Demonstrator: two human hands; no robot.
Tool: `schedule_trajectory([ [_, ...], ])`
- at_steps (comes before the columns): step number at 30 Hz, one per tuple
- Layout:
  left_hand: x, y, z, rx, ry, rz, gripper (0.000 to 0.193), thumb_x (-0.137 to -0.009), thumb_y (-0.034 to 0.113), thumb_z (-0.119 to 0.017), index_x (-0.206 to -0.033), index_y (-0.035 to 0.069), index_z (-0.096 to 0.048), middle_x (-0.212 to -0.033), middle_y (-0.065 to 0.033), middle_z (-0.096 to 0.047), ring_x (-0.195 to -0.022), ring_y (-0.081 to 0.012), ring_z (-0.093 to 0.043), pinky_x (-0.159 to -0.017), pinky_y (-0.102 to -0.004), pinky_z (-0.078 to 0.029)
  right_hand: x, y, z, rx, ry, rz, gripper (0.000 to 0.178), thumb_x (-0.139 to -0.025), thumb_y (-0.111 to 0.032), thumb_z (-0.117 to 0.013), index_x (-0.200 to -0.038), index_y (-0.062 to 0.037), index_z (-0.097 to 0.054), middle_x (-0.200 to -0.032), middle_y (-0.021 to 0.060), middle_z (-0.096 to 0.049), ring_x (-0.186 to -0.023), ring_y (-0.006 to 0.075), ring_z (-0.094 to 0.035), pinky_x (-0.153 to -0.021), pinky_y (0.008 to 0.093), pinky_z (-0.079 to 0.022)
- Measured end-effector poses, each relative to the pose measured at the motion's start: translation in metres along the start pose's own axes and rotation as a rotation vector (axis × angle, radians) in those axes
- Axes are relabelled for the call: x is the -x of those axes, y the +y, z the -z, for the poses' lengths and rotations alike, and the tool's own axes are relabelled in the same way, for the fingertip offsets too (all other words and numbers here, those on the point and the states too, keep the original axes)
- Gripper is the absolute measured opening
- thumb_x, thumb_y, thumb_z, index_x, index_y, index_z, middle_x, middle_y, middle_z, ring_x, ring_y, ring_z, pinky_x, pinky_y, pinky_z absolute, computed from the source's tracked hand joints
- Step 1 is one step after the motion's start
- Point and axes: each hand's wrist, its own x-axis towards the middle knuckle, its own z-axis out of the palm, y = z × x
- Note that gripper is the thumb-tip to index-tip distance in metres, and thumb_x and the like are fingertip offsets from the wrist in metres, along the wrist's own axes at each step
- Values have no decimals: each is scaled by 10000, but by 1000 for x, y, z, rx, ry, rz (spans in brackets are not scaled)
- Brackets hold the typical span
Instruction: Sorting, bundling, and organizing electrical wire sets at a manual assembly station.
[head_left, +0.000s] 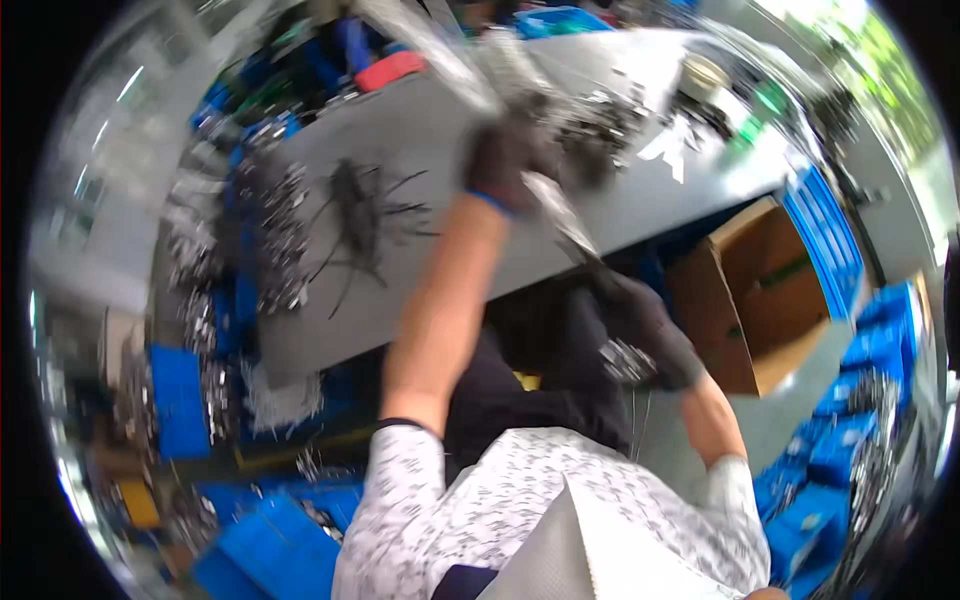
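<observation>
A long, whitish, see-through plastic strip [563, 217], smeared by motion, runs slantwise between my hands and on past the left one toward the far side. My left hand [512, 160], in a dark glove, is closed around its middle, above the table. Nearer my body, my right hand [645, 325], also dark-gloved, has its fingertips closed at the strip's near end. Shiny small metal parts [628, 362] show against the right palm; whether they are gripped there is unclear. Beyond my left hand lies a heap of metal parts [600, 125] on the grey table [300, 345].
Black cable ties or thin strips [360, 215] lie on the table's left part. Metal pieces [280, 235] crowd its left edge. An open cardboard box [735, 325] stands at right beside a blue crate [825, 240]. Blue bins [270, 550] stand low on both sides. A red object [390, 70] lies at the back.
</observation>
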Motion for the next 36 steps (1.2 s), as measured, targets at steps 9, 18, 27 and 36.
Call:
schedule_trajectory([
  [9,-49,156,-4,-491,422,-217,248,-934,248,-714,-1092,57,-694,-713,27,-485,-647,-86,-487,-663,-252,-440,-178,-76,-32,170,276,371,396,-801,-313,-763,-1081,-69,-628,-989,179,-670,-935,380,-661,-781,468,-539],
  [18,-62,97,97,-367,762,-145,287,-933,315,-680,-1096,80,-662,-660,39,-444,-623,-111,-504,-678,-285,-468,-200,220,97,430,735,-246,325,-938,-204,-582,-1227,-59,-614,-1210,214,-629,-1119,367,-621,-920,443,-524],
  [27,-85,106,85,-174,658,-167,261,-1016,296,-597,-1015,38,-638,-529,82,-231,-465,-53,-234,-510,-226,-249,-272,319,210,758,662,-804,244,-936,-180,-572,-1140,-59,-626,-1195,229,-605,-1033,414,-676,-849,514,-571],
  [36,-60,124,103,-577,331,-245,276,-1002,231,-603,-1188,27,-620,-627,88,-232,-526,-18,-239,-538,-193,-282,-209,297,155,407,755,-591,239,-942,-253,-562,-1023,-39,-634,-948,256,-683,-934,420,-682,-794,464,-549],
])
